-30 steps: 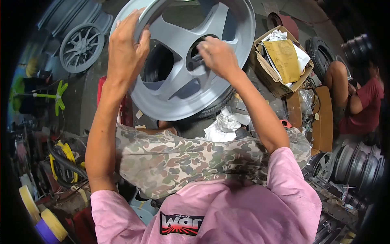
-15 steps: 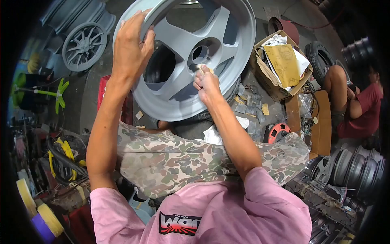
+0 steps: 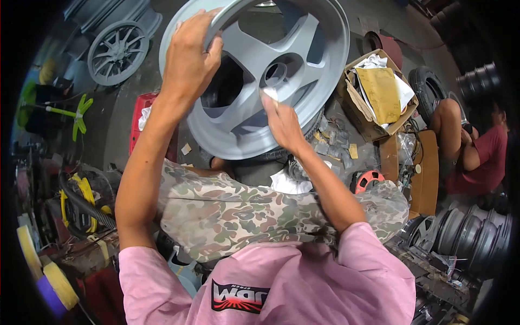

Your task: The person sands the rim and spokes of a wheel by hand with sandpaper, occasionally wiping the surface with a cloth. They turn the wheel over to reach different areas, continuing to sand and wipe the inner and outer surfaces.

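Observation:
A grey car wheel [image 3: 250, 51] with broad spokes leans in front of me, tilted, with a tyre [image 3: 318, 123] partly visible beneath it. My left hand [image 3: 192, 59] grips the wheel's outer rim at the upper left, fingers hooked over the lip. Near the hub, my right hand [image 3: 285, 123] is closed on a small pale piece of sandpaper [image 3: 271, 94], held against the lower side of the hub area. Motion blurs the fingertips and the paper a little.
At right stands a cardboard box [image 3: 374, 122] filled with paper sheets. Scraps [image 3: 333, 143] litter the floor beside a red reel [image 3: 369, 180]. A seated person [image 3: 479, 157] is farther right, above stacked rims [image 3: 468, 233]. Left are a red container [image 3: 142, 103], a green fan [image 3: 81, 115] and another wheel [image 3: 118, 53].
My right hand has turned and shifted slightly down and left relative to the hub, still holding the paper. My left hand keeps its place on the rim. The whole view has shifted slightly.

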`<state>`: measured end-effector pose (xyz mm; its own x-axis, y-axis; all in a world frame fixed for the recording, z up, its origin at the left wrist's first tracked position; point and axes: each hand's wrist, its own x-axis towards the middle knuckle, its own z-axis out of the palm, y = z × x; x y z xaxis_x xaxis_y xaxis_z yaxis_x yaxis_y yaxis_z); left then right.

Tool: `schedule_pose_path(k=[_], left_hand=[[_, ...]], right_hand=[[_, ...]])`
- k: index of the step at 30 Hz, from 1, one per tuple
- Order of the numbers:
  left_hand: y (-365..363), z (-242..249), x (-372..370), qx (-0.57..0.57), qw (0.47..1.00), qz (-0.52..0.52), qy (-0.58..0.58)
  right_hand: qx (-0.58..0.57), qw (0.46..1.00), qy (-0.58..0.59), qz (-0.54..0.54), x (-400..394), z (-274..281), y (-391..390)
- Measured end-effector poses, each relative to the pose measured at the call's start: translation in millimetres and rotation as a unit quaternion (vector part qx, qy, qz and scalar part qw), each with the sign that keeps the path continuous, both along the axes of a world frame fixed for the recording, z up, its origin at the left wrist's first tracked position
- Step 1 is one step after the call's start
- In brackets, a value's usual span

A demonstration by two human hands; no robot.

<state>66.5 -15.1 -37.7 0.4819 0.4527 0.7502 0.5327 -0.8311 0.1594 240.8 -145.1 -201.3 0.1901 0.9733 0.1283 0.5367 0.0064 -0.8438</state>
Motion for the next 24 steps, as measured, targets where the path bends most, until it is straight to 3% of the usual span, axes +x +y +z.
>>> schedule_pose_path(k=[1,3,4,6,8,12,19,22,24], left_hand=[[-1,0,0,-0.009,1.000,0.001,-0.009],[-2,1,2,-0.019,1.000,0.000,-0.013],[-2,2,3,-0.025,1.000,-0.008,-0.015],[-3,3,2,-0.049,0.998,-0.008,-0.027],[-2,4,-1,-0.006,1.000,-0.016,-0.009],[-3,2,0,-0.008,1.000,-0.009,-0.017],[-6,1,7,-0.044,0.999,-0.004,-0.015],[-17,3,1,-0.079,0.996,0.013,-0.028],[-21,5,2,-0.105,0.993,0.030,-0.034]], right_hand=[[0.002,1.000,-0.002,0.005,14,-6,-1],[0.021,0.955,-0.295,0.030,55,-20,-7],[0.085,0.928,-0.361,0.026,87,-31,5],[0.129,0.854,-0.504,0.011,119,3,23],[0.148,0.830,-0.536,0.045,127,23,34],[0.121,0.847,-0.513,0.067,105,-17,11],[0.092,0.834,-0.543,0.031,74,-14,38],[0.105,0.856,-0.505,0.037,82,-15,22],[0.117,0.836,-0.531,0.072,110,-7,20]])
